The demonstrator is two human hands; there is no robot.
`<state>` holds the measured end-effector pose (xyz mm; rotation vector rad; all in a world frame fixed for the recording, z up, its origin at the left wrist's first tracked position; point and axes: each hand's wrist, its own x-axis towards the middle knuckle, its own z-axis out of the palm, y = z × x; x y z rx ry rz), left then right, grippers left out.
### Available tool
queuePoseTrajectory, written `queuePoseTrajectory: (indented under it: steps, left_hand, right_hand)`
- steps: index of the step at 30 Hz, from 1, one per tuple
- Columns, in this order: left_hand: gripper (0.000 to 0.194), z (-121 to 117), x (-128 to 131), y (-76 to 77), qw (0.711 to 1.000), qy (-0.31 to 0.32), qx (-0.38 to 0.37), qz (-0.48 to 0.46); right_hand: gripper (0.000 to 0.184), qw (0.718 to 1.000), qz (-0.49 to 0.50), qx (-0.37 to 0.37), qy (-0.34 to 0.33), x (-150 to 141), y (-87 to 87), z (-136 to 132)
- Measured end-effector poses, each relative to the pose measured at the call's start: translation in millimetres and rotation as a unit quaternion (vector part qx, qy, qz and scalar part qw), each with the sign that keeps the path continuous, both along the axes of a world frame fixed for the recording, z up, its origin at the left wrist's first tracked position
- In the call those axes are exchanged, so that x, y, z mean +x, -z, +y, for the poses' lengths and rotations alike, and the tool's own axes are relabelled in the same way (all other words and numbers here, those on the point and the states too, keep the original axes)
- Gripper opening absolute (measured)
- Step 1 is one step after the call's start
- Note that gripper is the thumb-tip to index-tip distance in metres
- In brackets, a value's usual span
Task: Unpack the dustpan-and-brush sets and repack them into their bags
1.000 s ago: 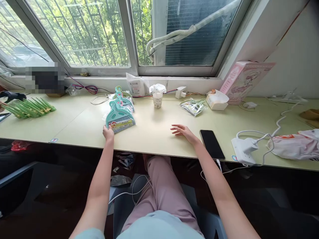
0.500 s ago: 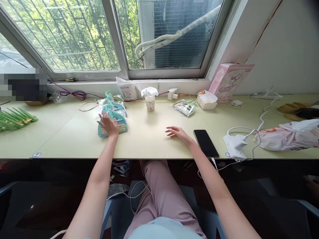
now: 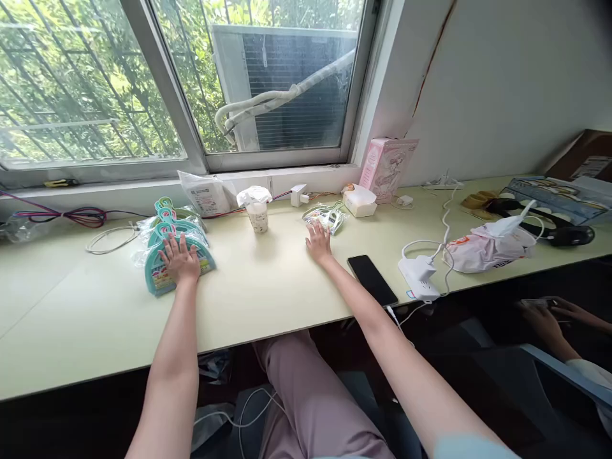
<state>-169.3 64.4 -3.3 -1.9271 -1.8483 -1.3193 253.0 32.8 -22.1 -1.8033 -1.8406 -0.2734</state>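
Several small teal dustpan-and-brush sets (image 3: 155, 273), in clear plastic wrapping, lie overlapping in a row on the left of the desk. My left hand (image 3: 182, 260) rests palm down on the front one, fingers spread. Farther right lies a single wrapped dustpan set (image 3: 337, 220) with a pale green handle. My right hand (image 3: 318, 245) reaches to its near edge with fingers stretched out. The fingertips seem to touch the wrapping, and the hand is not closed around it.
A lidded cup (image 3: 259, 220) stands between my hands, toward the window. A phone (image 3: 373, 280) and a power strip (image 3: 419, 279) lie right of my right forearm. Farther back are a tissue pack (image 3: 359, 201) and a pink box (image 3: 388, 171). Another person's hands (image 3: 545, 325) show at the right.
My right hand has moved forward from the bare desk to the green-handled dustpan set. My left hand stays on the teal dustpans. The view has turned to the right.
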Motion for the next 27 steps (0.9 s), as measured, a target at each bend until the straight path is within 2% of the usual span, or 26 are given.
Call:
queuePoseTrajectory:
  steps: [3, 6, 9, 11, 14, 17, 19, 21, 23, 25, 27]
  left_hand:
    - [0.055, -10, 4, -6.0, 0.998, -0.020, 0.049, 0.012]
    - [0.050, -23, 5, -10.1, 0.993, -0.043, 0.110, 0.010]
    - [0.046, -30, 7, -12.0, 0.988, -0.044, 0.149, -0.006]
    - [0.040, -34, 16, -12.3, 0.990, -0.007, 0.143, -0.019]
    - [0.031, -43, 51, -11.1, 0.992, 0.101, 0.071, -0.035]
    - [0.028, -53, 102, -6.4, 0.967, 0.245, -0.048, -0.046]
    - [0.023, -55, 133, -1.9, 0.948, 0.275, -0.122, -0.100]
    - [0.019, -53, 156, 1.0, 0.914, 0.311, -0.211, -0.155]
    - [0.021, -47, 169, 0.5, 0.877, 0.327, -0.297, -0.190]
    - [0.026, -41, 173, -3.0, 0.823, 0.358, -0.381, -0.222]
    - [0.040, -37, 173, -7.0, 0.784, 0.372, -0.428, -0.255]
  right_hand:
    - [0.059, 0.994, 0.035, -0.067, 0.084, 20, -2.9, 36]
    - [0.058, 0.981, 0.073, -0.135, 0.121, 31, -2.0, 52]
    - [0.054, 0.985, 0.066, -0.126, 0.101, 28, 1.1, 44]
    - [0.050, 0.989, 0.055, -0.112, 0.075, 21, 3.0, 25]
    - [0.041, 0.995, 0.030, -0.092, 0.011, 6, 5.5, -19]
    - [0.035, 0.992, 0.009, -0.071, -0.106, -6, 6.7, -73]
    - [0.033, 0.979, 0.013, -0.059, -0.194, -11, 6.0, -106]
    - [0.032, 0.961, 0.024, -0.059, -0.268, -14, 3.8, -130]
    - [0.031, 0.946, 0.037, -0.071, -0.315, -15, 1.0, -142]
    - [0.031, 0.936, 0.050, -0.078, -0.339, -16, -1.4, -146]
    - [0.033, 0.931, 0.064, -0.071, -0.352, -17, -2.4, -145]
